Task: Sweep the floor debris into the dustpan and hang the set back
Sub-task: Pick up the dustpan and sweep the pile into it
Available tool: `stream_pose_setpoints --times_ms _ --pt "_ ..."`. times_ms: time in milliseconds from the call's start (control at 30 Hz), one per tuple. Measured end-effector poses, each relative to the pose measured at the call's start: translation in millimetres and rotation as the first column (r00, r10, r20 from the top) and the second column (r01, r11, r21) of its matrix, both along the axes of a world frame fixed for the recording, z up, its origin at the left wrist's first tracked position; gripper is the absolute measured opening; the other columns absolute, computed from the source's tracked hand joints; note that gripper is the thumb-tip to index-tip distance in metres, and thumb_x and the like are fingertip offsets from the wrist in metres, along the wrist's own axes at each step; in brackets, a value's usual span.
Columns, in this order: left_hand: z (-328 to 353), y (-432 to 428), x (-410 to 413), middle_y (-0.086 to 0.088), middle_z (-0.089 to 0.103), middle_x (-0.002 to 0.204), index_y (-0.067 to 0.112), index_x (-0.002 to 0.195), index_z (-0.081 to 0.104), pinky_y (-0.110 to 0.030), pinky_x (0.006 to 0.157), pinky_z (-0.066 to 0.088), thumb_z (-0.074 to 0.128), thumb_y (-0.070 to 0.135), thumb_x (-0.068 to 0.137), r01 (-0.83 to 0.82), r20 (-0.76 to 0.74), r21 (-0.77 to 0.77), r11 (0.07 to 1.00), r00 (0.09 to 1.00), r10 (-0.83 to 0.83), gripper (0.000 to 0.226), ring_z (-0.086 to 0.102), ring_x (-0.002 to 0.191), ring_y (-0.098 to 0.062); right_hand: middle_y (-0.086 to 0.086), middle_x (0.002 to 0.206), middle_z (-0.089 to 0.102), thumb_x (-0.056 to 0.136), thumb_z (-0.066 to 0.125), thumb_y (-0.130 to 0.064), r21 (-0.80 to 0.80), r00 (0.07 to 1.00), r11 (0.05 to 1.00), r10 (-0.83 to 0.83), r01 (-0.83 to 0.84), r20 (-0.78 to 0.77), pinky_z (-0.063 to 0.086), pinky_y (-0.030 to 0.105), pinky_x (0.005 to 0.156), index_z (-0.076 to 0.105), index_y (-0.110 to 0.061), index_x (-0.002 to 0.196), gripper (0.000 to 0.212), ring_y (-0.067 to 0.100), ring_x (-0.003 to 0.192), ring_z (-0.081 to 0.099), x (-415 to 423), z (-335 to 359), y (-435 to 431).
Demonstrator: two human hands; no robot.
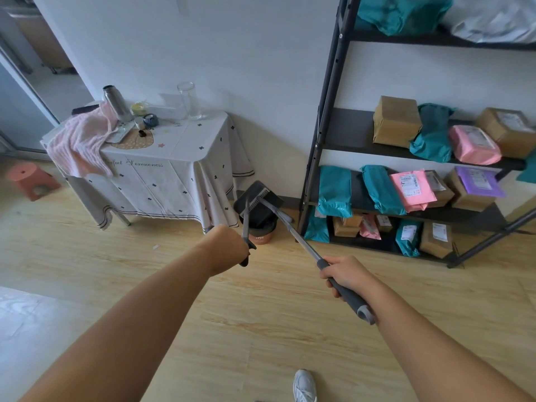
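Left hand (229, 245) curls tight round the dustpan (243, 203) handle; right hand (345, 275) grips the broom (293, 233) handle - their heads meet above the bin (261, 237) by the table's (179, 140) right corner.

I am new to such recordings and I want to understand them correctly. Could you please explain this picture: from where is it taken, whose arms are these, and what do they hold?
There is no machine here. The arms belong to a person, and the single camera sits on that person's head, looking forward and down. The left hand grips the handle of a dark dustpan. The right hand grips the grey end of a broom. Both tool heads meet at a small bin by the wall, between a cloth-covered table and a black shelf rack with parcels. On the table are a pink towel, a steel flask and a glass jar. One white scrap lies on the wooden floor.
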State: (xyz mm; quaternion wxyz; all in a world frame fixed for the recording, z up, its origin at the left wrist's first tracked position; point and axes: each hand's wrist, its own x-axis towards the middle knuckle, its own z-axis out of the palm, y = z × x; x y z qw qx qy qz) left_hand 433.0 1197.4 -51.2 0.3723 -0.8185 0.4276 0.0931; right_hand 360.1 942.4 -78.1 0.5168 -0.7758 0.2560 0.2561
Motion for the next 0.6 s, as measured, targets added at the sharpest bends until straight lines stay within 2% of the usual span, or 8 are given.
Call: stream_pose_setpoints --times_ms 67,200,333,433,533,600 --pt "6.3 2.3 3.1 0.000 0.029 0.057 0.013 0.110 0.054 -0.033 0.058 0.054 0.052 -0.019 0.075 0.016 0.029 -0.004 1.000 0.999 -0.016 0.047 0.046 0.052 -0.022 0.010 0.074 0.056 0.090 0.056 -0.001 -0.007 1.000 1.000 -0.001 0.001 -0.001 0.041 0.017 0.035 0.051 -0.016 0.139 0.052 0.014 0.051 0.049 -0.2 1.4 -2.8" --pt "11.9 3.3 7.0 0.001 0.032 0.058 0.015 0.111 0.056 -0.031 0.058 0.053 0.052 -0.015 0.079 0.005 0.080 -0.039 0.999 0.997 -0.002 0.045 0.055 0.057 -0.024 0.011 0.074 0.056 0.090 0.055 -0.002 -0.012 1.000 1.000 0.003 -0.003 0.006 0.042 0.017 0.037 0.050 -0.017 0.140 0.053 0.015 0.051 0.050 -1.5 1.9 -3.4" --pt "26.6 4.2 9.0 0.001 0.058 0.073 0.011 0.110 0.056 -0.031 0.057 0.054 0.051 -0.006 0.086 -0.051 0.155 -0.103 0.993 0.986 0.067 0.030 0.066 0.068 -0.023 0.009 0.072 0.059 0.089 0.056 -0.007 -0.009 1.000 1.000 -0.002 0.002 0.003 0.043 0.021 0.041 0.060 -0.019 0.128 0.041 0.015 0.049 0.053 0.7 2.8 -3.7" --pt "45.0 1.5 12.5 0.003 0.066 0.080 0.014 0.106 0.058 -0.030 0.056 0.050 0.052 0.007 0.092 -0.105 0.187 -0.181 0.978 0.973 0.139 0.017 0.067 0.072 -0.019 0.008 0.070 0.059 0.090 0.056 -0.009 0.042 0.999 0.998 -0.036 0.036 0.001 0.043 0.022 0.042 0.061 -0.020 0.119 0.031 0.012 0.048 0.054 0.7 8.2 -2.9" --pt "66.1 -3.6 15.8 0.006 0.062 0.077 0.020 0.103 0.059 -0.030 0.057 0.049 0.053 0.024 0.096 -0.157 0.176 -0.321 0.934 0.959 0.221 0.010 0.061 0.067 -0.018 0.007 0.070 0.058 0.090 0.056 -0.012 0.090 0.998 0.994 -0.061 0.060 0.003 0.043 0.023 0.042 0.058 -0.017 0.120 0.030 0.012 0.050 0.053 -2.0 19.4 -3.5" --pt "83.0 -6.2 18.4 0.005 0.054 0.072 0.019 0.100 0.058 -0.032 0.060 0.051 0.050 0.036 0.097 -0.195 0.181 -0.391 0.900 0.942 0.282 0.020 0.054 0.064 -0.019 0.006 0.070 0.058 0.091 0.057 -0.013 0.111 0.998 0.992 -0.063 0.063 -0.006 0.043 0.022 0.041 0.056 -0.015 0.122 0.031 0.011 0.050 0.052 -3.6 30.2 -6.2"
